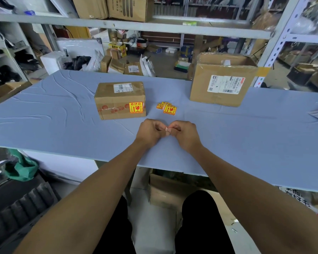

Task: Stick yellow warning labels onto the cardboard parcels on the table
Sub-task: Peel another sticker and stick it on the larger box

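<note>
Your left hand (150, 131) and right hand (184, 132) met fingertip to fingertip, pinched on a small label (167, 129), likely to peel its backing, with the label stack (167, 107) just beyond, the labelled parcel (120, 99) beyond-left and the bare parcel (221, 83) farther beyond-right on the counter (44, 116).

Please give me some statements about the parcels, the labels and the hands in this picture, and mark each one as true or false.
1. The small parcel already carries a yellow warning label on its front. True.
2. The large parcel carries a yellow warning label on its front. False: only a white shipping label shows there.
3. A stack of spare labels lies on the table between the two parcels. True.
4. The left hand rests on the small parcel. False: it meets the right hand above the table, pinching something small.
5. The large parcel stands left of the small one. False: it stands to the right.
</note>
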